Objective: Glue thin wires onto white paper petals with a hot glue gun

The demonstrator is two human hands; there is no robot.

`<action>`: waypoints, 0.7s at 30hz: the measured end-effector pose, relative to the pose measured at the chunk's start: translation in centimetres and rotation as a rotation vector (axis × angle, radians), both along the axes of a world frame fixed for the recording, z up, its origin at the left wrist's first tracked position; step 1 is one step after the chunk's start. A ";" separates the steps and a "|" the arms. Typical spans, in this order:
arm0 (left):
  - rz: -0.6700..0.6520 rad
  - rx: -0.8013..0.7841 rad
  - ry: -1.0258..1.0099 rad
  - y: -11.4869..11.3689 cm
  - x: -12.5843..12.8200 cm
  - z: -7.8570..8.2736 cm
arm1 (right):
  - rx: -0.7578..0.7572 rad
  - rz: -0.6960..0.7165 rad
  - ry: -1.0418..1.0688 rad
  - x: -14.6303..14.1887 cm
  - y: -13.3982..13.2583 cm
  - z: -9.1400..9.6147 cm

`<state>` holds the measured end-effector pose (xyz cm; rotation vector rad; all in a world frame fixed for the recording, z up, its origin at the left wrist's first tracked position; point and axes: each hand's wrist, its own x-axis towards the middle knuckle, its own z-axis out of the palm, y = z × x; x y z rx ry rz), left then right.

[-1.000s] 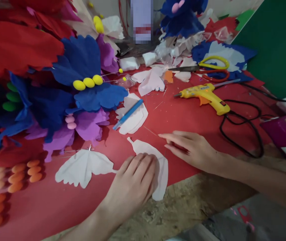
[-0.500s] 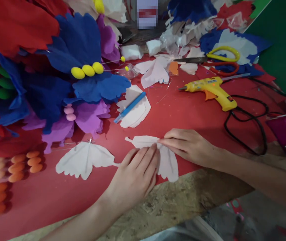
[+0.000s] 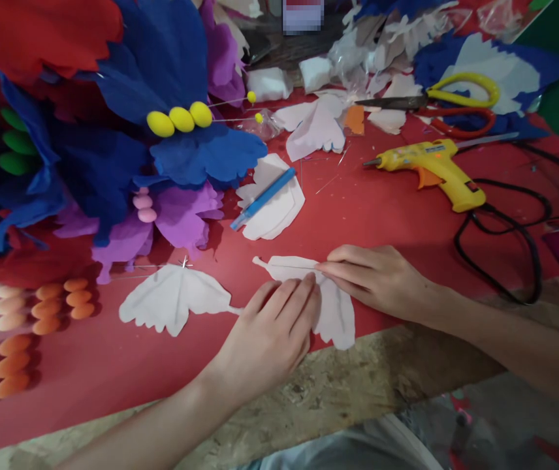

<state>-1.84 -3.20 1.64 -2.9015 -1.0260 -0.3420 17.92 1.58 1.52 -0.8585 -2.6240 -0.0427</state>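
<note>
A white butterfly-wing cutout (image 3: 335, 313) with a scalloped lower edge lies flat on the red sheet under my hands. My left hand (image 3: 272, 320) is closed, its fingers bent together and pressing on the cutout's middle, partly covering it. From the right, my right hand (image 3: 377, 281) pinches at the cutout's upper edge. A thin wire (image 3: 293, 266) lies along the upper wing and runs to those fingertips; its far end is hidden. Left of my hands rests a similar white cutout (image 3: 176, 297) with lines along it and a small shiny piece at its top.
Beyond my hands lie a blue pen (image 3: 264, 197) on stacked white cutouts, a yellow glue gun (image 3: 431, 168) with a black cord, and scissors (image 3: 465, 91). Blue butterfly wings (image 3: 206, 156) crowd the left, near orange egg shapes (image 3: 47, 307). The red sheet (image 3: 113, 372) covers a board.
The view has shifted slightly, so things sit a little higher and farther right. Both hands keep nearly the same place on the white cutout.
</note>
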 end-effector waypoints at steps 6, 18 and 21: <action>0.007 -0.018 0.016 -0.1 0.0 0.1 | -0.014 0.011 0.041 -0.1 0.1 -0.2; 0.011 -0.027 0.021 -0.1 0.0 0.2 | 0.004 0.008 0.044 -0.2 0.1 -0.2; 0.047 -0.029 0.017 -0.1 0.1 0.3 | -0.003 -0.001 0.037 -0.3 0.2 -0.1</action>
